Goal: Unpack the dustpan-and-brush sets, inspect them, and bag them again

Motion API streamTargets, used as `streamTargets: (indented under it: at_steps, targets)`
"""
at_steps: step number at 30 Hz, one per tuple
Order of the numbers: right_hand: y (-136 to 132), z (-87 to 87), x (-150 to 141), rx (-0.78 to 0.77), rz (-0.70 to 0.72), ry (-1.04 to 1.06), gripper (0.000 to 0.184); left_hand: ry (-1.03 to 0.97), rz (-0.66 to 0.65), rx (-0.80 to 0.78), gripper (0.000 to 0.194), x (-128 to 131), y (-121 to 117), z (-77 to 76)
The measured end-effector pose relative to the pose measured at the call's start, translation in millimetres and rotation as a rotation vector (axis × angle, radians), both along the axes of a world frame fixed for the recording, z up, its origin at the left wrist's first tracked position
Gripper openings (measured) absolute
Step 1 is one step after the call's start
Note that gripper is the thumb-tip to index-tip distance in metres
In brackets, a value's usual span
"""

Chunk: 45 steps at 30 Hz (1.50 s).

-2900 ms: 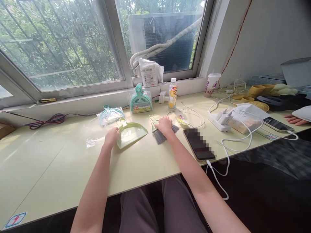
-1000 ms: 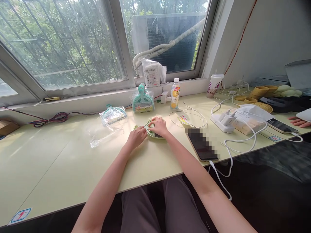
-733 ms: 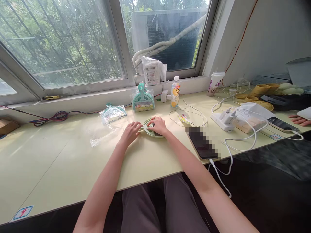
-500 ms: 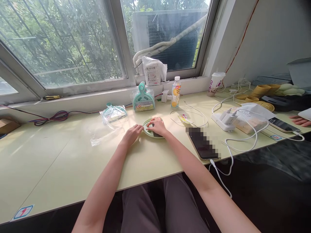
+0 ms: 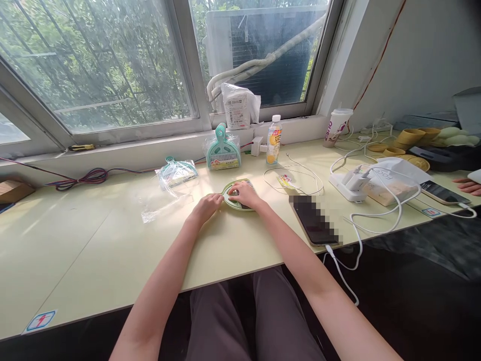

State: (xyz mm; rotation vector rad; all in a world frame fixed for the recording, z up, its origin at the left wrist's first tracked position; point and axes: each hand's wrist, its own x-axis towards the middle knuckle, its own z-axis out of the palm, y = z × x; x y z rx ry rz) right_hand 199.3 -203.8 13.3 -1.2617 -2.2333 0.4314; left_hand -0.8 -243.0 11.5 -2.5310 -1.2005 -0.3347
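A pale green dustpan (image 5: pixel 227 203) lies flat on the cream table (image 5: pixel 112 255) straight ahead of me, with its small brush (image 5: pixel 242 205) nested inside it. My right hand (image 5: pixel 246 194) rests on top of the brush, fingers curled down over it. My left hand (image 5: pixel 208 206) is at the dustpan's left edge, fingertips together against its rim. Most of the brush is hidden under my right hand.
Two wrapped teal dustpan sets (image 5: pixel 222 150) (image 5: pixel 177 173) stand behind, an empty clear bag (image 5: pixel 161 205) to the left. A bottle (image 5: pixel 273 140), phone (image 5: pixel 313 225), white cables and charger (image 5: pixel 351 183) lie right. Another person's hand (image 5: pixel 468 185) rests at the far right edge.
Earlier the dustpan and brush lay apart, one under each hand. They now sit together as one set under both hands. Over the last second my hands have barely shifted.
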Motion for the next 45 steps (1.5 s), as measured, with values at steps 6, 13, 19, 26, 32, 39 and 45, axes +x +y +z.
streamTargets:
  at_steps: [6, 13, 19, 26, 32, 39, 45]
  targets:
    - [-7.8, 11.1, -1.0, 0.093, -0.027, -0.104, 0.012, -0.189, -0.081, 0.085, 0.036, -1.5, -0.1, -0.2]
    - [-17.3, 21.0, -8.4, 0.217, -0.323, 0.229, 0.018, -1.096, 0.096, 0.097, 0.054, 30.9, -13.6, 13.9]
    - [-16.7, 19.0, -13.8, 0.229, -0.253, 0.258, 0.025, -1.374, 0.016, -0.556, 0.054, 45.4, -5.6, 5.1]
    - [11.3, 2.9, 34.5, 0.250, -0.681, 0.045, 0.037, -1.559, 0.156, -0.526, 0.044, 13.1, 5.1, 2.8]
    - [31.8, -24.7, 58.2, -0.038, -0.871, -0.067, 0.038, -1.578, 0.193, -0.479, 0.045, 0.9, 8.5, 1.3]
    - [31.9, -22.8, 57.8, 0.003, -0.703, -0.054, 0.044, -1.542, 0.194, -0.525, 0.046, 3.9, 7.4, 2.3]
    - [35.1, -24.7, 58.4, -0.002, -0.898, -0.039, 0.042, -1.530, 0.232, -0.538, 0.040, 6.6, 3.8, 5.9]
